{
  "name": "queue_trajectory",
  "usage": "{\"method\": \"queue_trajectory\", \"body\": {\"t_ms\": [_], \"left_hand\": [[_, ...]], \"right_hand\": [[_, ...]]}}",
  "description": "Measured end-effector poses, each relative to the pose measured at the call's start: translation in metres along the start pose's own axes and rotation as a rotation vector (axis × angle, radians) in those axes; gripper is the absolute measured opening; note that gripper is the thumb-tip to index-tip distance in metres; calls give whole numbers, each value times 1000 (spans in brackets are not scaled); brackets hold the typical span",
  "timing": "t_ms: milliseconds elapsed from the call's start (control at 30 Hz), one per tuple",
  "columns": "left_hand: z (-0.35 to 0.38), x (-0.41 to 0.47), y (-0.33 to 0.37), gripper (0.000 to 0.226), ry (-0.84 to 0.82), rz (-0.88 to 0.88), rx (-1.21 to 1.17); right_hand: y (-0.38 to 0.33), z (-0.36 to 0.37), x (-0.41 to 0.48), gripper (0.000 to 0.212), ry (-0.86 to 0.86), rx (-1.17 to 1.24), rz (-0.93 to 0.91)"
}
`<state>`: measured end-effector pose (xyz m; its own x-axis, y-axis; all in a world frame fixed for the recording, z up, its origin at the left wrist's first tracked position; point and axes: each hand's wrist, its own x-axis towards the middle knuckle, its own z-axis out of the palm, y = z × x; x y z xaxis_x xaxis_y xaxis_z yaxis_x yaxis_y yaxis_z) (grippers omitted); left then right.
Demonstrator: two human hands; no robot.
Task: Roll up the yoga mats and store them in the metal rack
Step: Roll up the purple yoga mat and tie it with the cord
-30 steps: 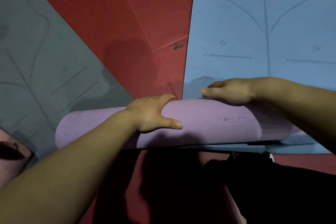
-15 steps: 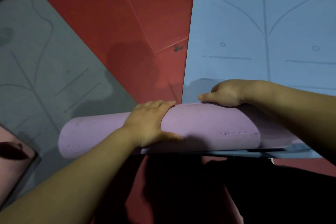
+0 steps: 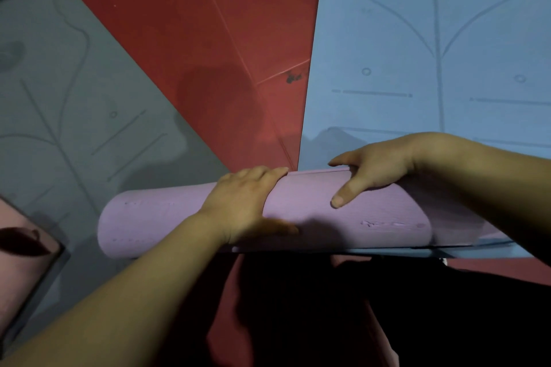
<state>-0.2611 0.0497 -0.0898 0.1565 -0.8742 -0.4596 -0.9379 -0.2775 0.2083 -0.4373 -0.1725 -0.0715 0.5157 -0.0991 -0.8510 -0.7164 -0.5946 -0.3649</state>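
Left hand (image 3: 247, 202) clasped over the crown of the purple roll (image 3: 313, 208), fingers curved down the far side, thumb flat along the near side. Right hand (image 3: 378, 170) grasping the same roll just right of the left hand, fingers hooked over the far edge, thumb pointing down the near face. Roll crosswise under both hands, right part on the near end of the blue mat (image 3: 432, 39), left end jutting past the left hand over the grey mat (image 3: 59, 92).

Edges and free room: straight left edge of the blue mat leading away from the gap between the hands; diagonal edge of the grey mat converging toward the left fingertips; between them a wedge of bare red floor (image 3: 208, 24), widening away from the hands. Flat blue surface open beyond the right hand. Thin bluish edge beneath the roll's near side, below the right wrist. Corner of a pink surface (image 3: 21, 271) well left of the left forearm. Dark clothing (image 3: 328, 307) nearer than the roll, beneath both forearms.

Materials and shapes: roll a matte, foam-like cylinder, faint dashed embossing left of the left hand, small scuff below the right thumb. Blue and grey mats matte, each printed with a centre line, curved branches, dashes and small circles. Floor glossy, with thin seams.
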Motion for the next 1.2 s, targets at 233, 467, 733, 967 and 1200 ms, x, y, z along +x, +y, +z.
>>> {"method": "queue_trajectory", "body": {"t_ms": [233, 467, 733, 967, 1200], "left_hand": [[13, -30, 16, 129, 95, -360, -55], [38, -71, 32, 140, 268, -1105, -684], [46, -89, 20, 133, 578, -1071, -1232], [50, -97, 4, 129, 573, -1029, -1266], [55, -102, -3, 131, 726, -906, -1353]], "right_hand": [[-29, 6, 3, 74, 87, 37, -92], [-60, 20, 14, 78, 194, -71, -62], [-109, 36, 38, 87, 205, -126, -126], [-146, 39, 61, 73, 175, -106, -224], [-164, 34, 65, 86, 216, 5, -250]]}}
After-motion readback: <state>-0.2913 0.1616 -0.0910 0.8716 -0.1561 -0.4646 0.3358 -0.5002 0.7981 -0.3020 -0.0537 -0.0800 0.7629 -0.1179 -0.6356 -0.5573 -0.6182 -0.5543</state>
